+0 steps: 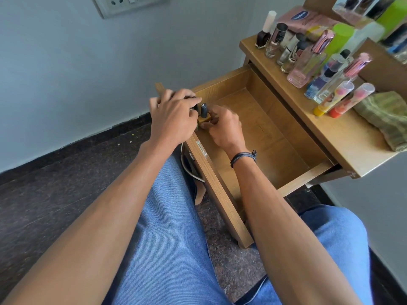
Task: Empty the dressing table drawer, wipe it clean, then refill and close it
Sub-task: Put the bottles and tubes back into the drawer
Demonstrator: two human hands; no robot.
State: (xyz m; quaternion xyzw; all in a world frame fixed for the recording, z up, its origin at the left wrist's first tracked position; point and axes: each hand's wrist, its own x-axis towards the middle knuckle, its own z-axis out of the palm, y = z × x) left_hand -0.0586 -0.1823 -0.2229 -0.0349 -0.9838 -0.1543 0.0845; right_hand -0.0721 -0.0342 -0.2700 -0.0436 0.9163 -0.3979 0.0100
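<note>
1. The drawer (259,128) stands pulled out from under the table top (343,137), toward the person.
2. Bottles (308,60) crowd the table top in rows; a cloth (383,115) lies to their right, on the same top.
3. A small bottle (203,115) stands in the drawer's front left corner, between the left hand (174,117), over the drawer front, and the right hand (224,126), inside the drawer, which pinches it.

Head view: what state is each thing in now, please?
Drawer: pulled open, mostly bare.
Nail polish bottle: upright, capped, pinched by right hand.
Left hand: fingers curled round a dark item.
Perfume bottles: upright, capped.
Cloth: crumpled.
</note>
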